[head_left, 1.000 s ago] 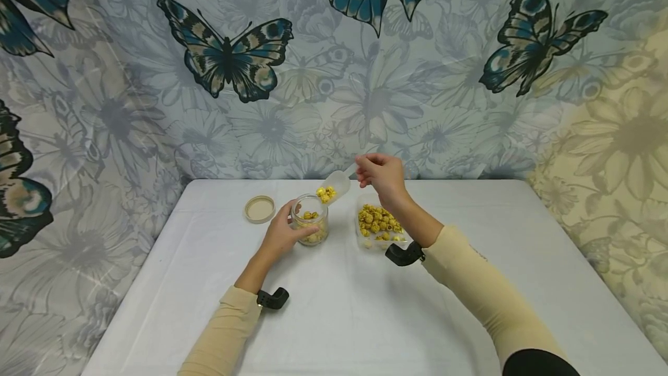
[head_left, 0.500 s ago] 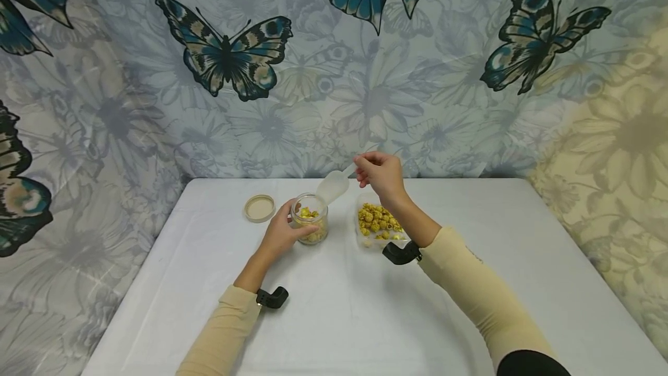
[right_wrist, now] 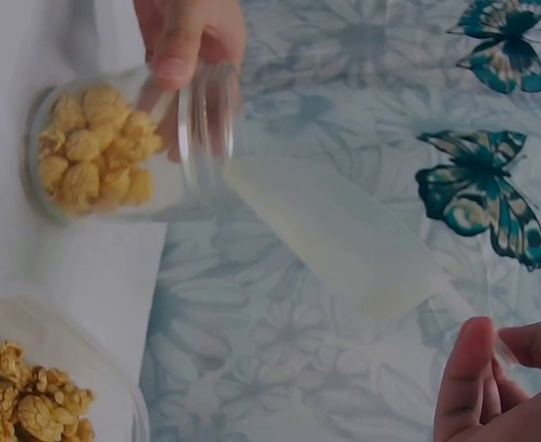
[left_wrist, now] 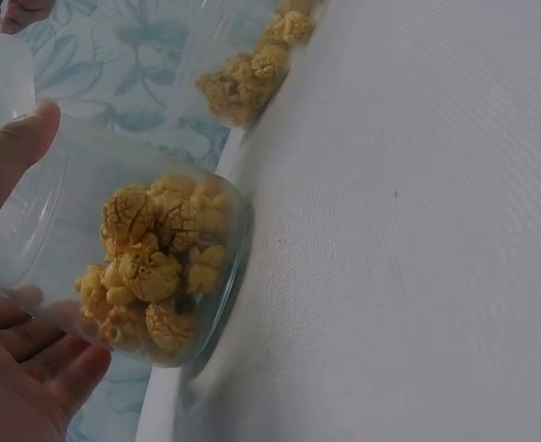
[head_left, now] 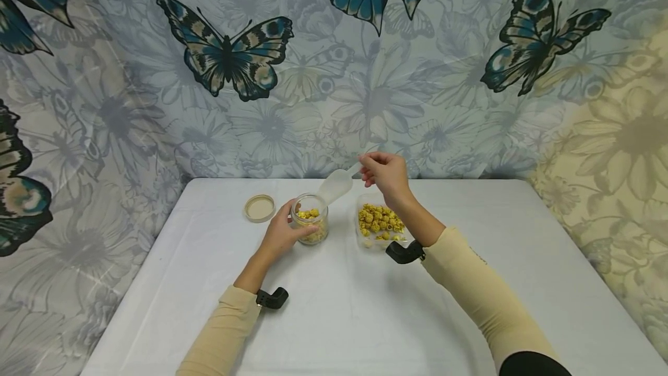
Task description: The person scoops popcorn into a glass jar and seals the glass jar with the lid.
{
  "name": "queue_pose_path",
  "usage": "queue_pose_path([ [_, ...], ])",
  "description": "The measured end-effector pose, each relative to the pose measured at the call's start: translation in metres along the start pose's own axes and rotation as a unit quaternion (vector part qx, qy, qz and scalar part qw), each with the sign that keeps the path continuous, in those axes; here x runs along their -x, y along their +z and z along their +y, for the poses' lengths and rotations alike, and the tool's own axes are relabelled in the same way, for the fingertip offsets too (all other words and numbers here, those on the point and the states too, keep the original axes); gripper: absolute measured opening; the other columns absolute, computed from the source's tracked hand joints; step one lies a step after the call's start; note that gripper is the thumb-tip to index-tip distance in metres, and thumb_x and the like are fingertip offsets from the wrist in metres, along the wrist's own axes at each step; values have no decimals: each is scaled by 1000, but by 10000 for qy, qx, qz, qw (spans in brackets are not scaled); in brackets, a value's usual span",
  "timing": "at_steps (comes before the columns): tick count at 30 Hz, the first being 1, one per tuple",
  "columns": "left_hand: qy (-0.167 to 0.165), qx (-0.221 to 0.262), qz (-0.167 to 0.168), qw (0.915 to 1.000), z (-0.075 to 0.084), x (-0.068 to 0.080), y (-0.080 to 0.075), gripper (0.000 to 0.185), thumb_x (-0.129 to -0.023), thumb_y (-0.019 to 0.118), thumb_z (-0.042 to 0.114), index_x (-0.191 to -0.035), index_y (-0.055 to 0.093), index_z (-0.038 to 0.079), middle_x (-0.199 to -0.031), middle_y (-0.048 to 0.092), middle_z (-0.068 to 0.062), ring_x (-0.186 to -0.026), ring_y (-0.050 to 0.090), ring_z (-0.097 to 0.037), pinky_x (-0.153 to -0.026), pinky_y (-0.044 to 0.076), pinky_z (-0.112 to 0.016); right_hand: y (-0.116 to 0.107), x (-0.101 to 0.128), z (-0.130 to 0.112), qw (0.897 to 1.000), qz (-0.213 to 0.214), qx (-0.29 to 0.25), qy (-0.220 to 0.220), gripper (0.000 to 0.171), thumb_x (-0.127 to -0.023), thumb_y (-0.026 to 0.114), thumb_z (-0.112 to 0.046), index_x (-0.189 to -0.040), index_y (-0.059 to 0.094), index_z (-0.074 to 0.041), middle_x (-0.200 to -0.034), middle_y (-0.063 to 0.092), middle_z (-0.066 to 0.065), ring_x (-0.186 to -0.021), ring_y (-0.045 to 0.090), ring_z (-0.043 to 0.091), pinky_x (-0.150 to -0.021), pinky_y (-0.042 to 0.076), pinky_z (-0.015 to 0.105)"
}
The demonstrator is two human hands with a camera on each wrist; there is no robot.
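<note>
A clear glass jar (head_left: 312, 231), partly filled with yellow caramel popcorn (left_wrist: 155, 262), stands upright on the table. My left hand (head_left: 282, 230) grips its side, thumb across the front and fingers behind. With my right hand (head_left: 385, 176) I pinch the thin handle of a translucent white scoop (head_left: 336, 185). The scoop slants down to the left, its tip right at the jar's mouth, and no popcorn shows in it. In the right wrist view the scoop (right_wrist: 339, 235) reaches from my fingertips to the jar's rim.
A clear plastic tub (head_left: 365, 241) of popcorn sits right of the jar, partly behind my right forearm. A round beige-rimmed lid (head_left: 259, 209) lies left of the jar. The white table (head_left: 334, 306) ends at a wall cloth (head_left: 271, 132) printed with butterflies.
Popcorn that lay in the scoop a second ago has dropped into the jar. The scoop tipped down, then shifted slightly right. My left hand and the jar stayed in place.
</note>
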State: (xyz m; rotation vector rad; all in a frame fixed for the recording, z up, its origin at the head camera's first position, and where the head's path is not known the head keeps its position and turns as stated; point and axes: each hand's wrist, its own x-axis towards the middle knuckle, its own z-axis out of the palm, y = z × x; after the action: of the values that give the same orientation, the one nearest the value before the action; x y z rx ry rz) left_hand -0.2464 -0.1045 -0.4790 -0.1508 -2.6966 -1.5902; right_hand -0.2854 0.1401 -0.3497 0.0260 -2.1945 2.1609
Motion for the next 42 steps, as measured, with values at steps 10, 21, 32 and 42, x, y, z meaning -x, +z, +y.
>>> queue_pose_path([
  [10, -68, -4, -4, 10000, 3, 2, 0, 88, -77, 81, 38, -148, 37, 11, -147, 46, -13, -130, 49, -36, -107, 43, -49, -2, 0, 2, 9999, -11, -67, 84, 31, -94, 64, -16, -109, 63, 11, -65, 63, -3, -52, 60, 7, -49, 53, 20],
  [21, 24, 47, -53, 10000, 5, 1, 1, 88, -78, 82, 36, -148, 37, 9, -146, 46, -13, -134, 46, -31, -110, 41, -48, -4, 1, 2, 9988, -34, -360, 324, 23, -95, 64, -16, -104, 64, 5, -66, 63, -2, -54, 60, 9, -50, 53, 19],
  [32, 65, -64, -194, 9998, 9, 0, -3, 88, -77, 83, 33, -147, 37, 6, -144, 47, -17, -135, 45, -30, -112, 39, -48, -5, 2, -2, 9979, -92, -527, 378, 15, -95, 63, -16, -99, 64, -2, -67, 63, -2, -56, 59, 9, -52, 53, 19],
  [42, 123, -136, -291, 9994, 6, -2, -6, 90, -76, 84, 36, -147, 37, 7, -143, 46, -18, -132, 46, -32, -110, 40, -50, -9, -1, 0, 9938, -208, -998, 449, 15, -96, 62, -14, -101, 61, 0, -65, 64, -3, -55, 60, 7, -51, 52, 17],
])
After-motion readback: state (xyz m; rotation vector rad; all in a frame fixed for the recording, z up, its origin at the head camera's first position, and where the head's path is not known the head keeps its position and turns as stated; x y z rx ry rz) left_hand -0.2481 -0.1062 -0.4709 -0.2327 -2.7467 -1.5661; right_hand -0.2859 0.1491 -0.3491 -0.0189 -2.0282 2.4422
